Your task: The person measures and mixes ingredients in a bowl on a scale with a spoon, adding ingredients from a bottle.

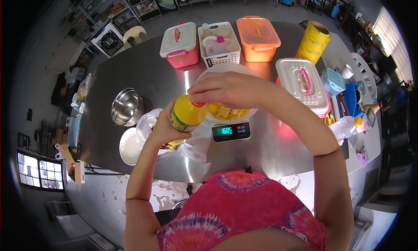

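My left hand is wrapped around a yellow plastic bottle with a green label, tilted over the table. The fingers of my right hand close on the red cap at its top. Behind and below my right hand, a white bowl with an egg yolk and yellow, lumpy food rests on a digital kitchen scale with a lit display. A plastic bag lies beneath the bottle, partly hidden by my left hand.
Left on the steel table are a metal bowl and a white dish. Farther back stand a pink lidded box, a white basket, an orange box and a yellow roll. Another lidded box is at right.
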A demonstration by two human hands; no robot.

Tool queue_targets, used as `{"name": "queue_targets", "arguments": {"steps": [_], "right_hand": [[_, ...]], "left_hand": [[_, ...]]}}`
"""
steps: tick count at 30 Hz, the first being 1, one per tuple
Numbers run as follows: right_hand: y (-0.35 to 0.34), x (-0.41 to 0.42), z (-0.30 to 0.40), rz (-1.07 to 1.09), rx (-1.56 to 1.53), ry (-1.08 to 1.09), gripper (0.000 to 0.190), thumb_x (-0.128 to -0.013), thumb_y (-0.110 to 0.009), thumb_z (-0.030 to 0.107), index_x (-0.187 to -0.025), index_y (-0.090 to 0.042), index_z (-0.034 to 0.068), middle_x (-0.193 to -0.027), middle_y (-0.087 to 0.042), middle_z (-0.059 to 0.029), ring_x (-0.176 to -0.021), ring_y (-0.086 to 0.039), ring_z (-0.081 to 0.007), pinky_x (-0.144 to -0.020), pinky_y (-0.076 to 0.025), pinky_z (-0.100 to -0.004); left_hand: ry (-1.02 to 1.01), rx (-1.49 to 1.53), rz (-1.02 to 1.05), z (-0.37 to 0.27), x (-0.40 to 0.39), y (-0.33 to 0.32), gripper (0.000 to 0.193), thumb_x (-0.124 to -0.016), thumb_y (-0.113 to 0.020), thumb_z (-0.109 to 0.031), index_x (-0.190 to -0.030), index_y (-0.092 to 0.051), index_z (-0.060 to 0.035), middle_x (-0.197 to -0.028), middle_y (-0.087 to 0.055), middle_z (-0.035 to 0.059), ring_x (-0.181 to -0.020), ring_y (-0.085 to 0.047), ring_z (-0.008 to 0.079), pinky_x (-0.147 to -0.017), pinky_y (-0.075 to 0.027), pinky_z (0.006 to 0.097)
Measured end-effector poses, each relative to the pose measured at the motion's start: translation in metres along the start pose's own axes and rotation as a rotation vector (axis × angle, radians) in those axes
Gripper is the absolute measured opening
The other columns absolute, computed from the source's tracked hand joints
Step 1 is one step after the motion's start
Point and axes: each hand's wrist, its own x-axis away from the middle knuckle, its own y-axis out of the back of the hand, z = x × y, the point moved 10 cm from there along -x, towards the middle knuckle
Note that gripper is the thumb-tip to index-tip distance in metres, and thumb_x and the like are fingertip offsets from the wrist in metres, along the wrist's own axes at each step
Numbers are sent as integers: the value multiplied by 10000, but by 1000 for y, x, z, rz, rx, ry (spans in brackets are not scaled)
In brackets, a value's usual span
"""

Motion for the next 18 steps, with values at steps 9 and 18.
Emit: {"name": "queue_targets", "arguments": {"steps": [9,18], "right_hand": [[-32,-57,-7,304,44,-90,258,-823,-583,227,-924,-602,-10,-929,-590,-155,-869,-575,-289,-731,-473,-371],[-65,-85,-69,177,49,-617,407,-831,-566,329,-747,-614,-66,-711,-590,-215,-679,-591,-360,-652,-479,-410]], "left_hand": [[30,245,-89,25,18,5,909,-434,-823,-91,-1243,-408,-74,-1124,-532,69,-1038,-524,188,-912,-411,320],[28,207,-452,58,-2,23,818,-454,-819,-102,-1165,-416,-63,-1057,-547,86,-976,-556,205,-843,-451,327]]}}
